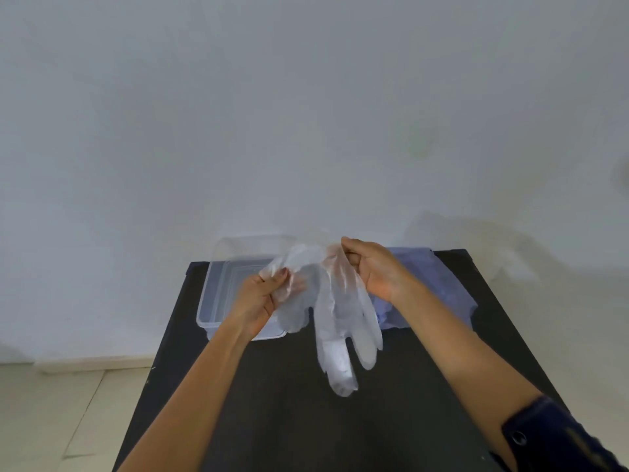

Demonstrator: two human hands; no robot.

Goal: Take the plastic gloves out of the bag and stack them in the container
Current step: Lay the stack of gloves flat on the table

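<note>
Two hands (258, 298) (374, 267) pinch crinkled, translucent glove (340, 321) — fingers dangling.

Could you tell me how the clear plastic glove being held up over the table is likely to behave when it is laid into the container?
The plastic glove is probably very floppy: its fingers hang limp below the left hand and right hand. It looks thin and see-through, so likely very light and apt to drift or crumple. It may need smoothing flat in the container.
</note>
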